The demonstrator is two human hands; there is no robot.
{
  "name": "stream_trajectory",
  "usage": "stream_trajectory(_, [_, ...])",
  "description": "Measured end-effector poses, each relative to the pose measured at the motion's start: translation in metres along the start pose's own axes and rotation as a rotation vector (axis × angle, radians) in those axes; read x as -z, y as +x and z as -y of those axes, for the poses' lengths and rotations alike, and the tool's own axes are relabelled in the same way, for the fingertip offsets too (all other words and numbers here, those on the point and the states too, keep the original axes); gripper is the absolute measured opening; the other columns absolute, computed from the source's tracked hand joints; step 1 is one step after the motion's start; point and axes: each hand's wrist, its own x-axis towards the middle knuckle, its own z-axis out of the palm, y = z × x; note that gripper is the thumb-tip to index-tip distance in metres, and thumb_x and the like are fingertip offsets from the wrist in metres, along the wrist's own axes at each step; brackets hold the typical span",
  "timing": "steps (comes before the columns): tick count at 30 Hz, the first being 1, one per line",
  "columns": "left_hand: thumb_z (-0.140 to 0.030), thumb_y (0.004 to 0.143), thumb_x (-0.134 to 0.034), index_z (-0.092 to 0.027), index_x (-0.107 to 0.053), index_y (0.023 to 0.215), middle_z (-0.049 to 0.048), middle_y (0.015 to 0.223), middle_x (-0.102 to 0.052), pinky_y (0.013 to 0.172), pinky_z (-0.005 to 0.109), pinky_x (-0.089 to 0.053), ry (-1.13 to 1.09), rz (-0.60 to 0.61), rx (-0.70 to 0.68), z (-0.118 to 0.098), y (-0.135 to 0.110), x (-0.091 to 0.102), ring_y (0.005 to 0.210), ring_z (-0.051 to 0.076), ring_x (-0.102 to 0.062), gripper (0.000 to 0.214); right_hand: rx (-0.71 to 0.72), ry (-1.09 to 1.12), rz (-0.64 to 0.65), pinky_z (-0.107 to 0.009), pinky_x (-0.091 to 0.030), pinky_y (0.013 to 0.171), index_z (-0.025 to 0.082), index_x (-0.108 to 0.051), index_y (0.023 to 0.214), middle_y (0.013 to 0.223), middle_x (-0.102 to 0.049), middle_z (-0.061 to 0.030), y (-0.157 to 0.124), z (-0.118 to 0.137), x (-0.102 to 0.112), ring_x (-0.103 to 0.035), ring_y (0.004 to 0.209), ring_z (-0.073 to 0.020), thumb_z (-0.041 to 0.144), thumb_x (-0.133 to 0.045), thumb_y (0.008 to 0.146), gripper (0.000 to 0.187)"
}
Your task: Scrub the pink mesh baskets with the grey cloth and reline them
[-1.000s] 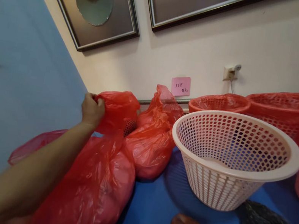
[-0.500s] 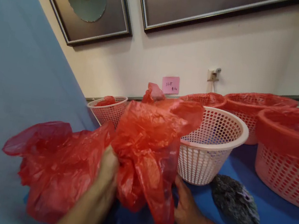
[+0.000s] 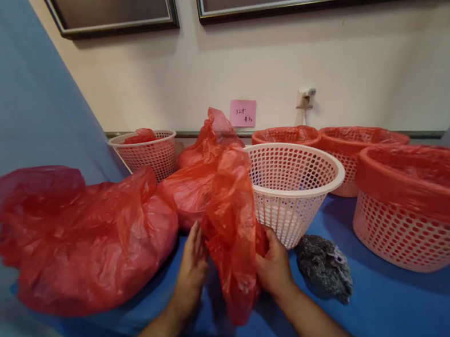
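Observation:
A crumpled red plastic bag [image 3: 233,234] hangs upright between my two hands above the blue table. My right hand [image 3: 275,264] is closed on the bag's right side, its fingertips hidden behind the plastic. My left hand [image 3: 192,267] has its fingers stretched out along the bag's left edge, apparently near or against it. A large, bulging red bag [image 3: 97,250] lies to the left of my left hand. Behind the held bag stands another red bag [image 3: 194,180] with its top gathered upward. Close behind my right hand is a white perforated basket [image 3: 290,194] with no bag lining.
Red-lined baskets [image 3: 419,226] stand at the right and along the wall. A dark speckled bundle [image 3: 325,267] lies on the blue cloth [image 3: 388,331]. A smaller basket [image 3: 145,151] holds red plastic at the left back. A pink note [image 3: 243,113] is on the wall.
The held bag has become narrower and more bunched. My left hand has gone from gripping to stretched fingers; my right hand now grips the bag's side. The view has shifted slightly.

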Motion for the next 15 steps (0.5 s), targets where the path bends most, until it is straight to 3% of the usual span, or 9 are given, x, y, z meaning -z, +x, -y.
stream_trajectory(2, [-0.043,0.055,-0.095,-0.034,-0.031,0.157,0.0085,0.162,-0.042,0.123,0.044,-0.035,0.099,0.129,-0.012,-0.002,-0.002,-0.006,0.151,0.033,-0.036,0.121,0.022,-0.042,0.032,-0.041,-0.057,0.095,0.024,-0.059,0.126,0.115,-0.072,-0.0059,-0.001,0.004,-0.001,-0.067,0.106,-0.025,0.026,-0.067,0.08,0.047])
stream_trajectory(4, [-0.034,0.054,-0.094,-0.03,-0.04,0.153,0.0099,0.145,-0.061,0.118,0.046,-0.042,0.142,0.108,0.035,-0.003,0.0,-0.013,0.141,0.034,-0.051,0.113,0.057,-0.078,0.094,-0.041,-0.056,0.097,0.023,-0.059,0.127,0.117,-0.071,-0.0065,-0.005,0.011,-0.001,-0.067,0.108,-0.0247,0.024,-0.067,0.078,0.049])
stream_trajectory(7, [-0.035,0.069,-0.083,-0.022,-0.067,0.122,0.0073,0.109,-0.077,0.103,0.046,-0.055,0.058,-0.137,0.135,-0.012,0.016,-0.01,0.116,0.034,-0.069,0.057,0.086,-0.12,0.147,-0.041,-0.051,0.105,0.022,-0.056,0.132,0.125,-0.068,-0.0079,-0.009,0.018,0.013,-0.065,0.115,-0.0238,0.02,-0.066,0.078,0.054])
stream_trajectory(9, [-0.031,0.073,-0.079,-0.02,-0.072,0.101,0.0051,0.094,-0.078,0.092,0.044,-0.061,-0.036,-0.354,0.176,-0.028,0.032,0.003,0.103,0.031,-0.074,0.031,0.049,-0.129,0.161,-0.041,-0.05,0.105,0.021,-0.057,0.129,0.124,-0.069,-0.0073,-0.011,0.015,0.03,-0.065,0.114,-0.0227,0.021,-0.064,0.08,0.049])
stream_trajectory(12, [-0.024,0.081,-0.073,-0.02,-0.069,0.089,0.0038,0.089,-0.076,0.085,0.038,-0.064,-0.208,-0.581,0.177,-0.063,0.057,0.028,0.097,0.025,-0.074,0.01,-0.07,-0.023,0.161,-0.039,-0.054,0.1,0.022,-0.06,0.123,0.117,-0.072,-0.0056,-0.014,0.0,0.06,-0.068,0.108,-0.0222,0.021,-0.066,0.077,0.046])
stream_trajectory(15, [-0.025,0.088,-0.067,-0.022,-0.067,0.089,0.0,0.097,-0.077,0.089,0.032,-0.064,-0.227,-0.603,0.06,-0.1,0.071,0.044,0.109,0.022,-0.07,0.003,-0.169,0.066,0.192,-0.037,-0.057,0.091,0.021,-0.065,0.113,0.109,-0.074,-0.0043,-0.02,-0.017,0.08,-0.07,0.101,-0.0224,0.021,-0.068,0.074,0.039])
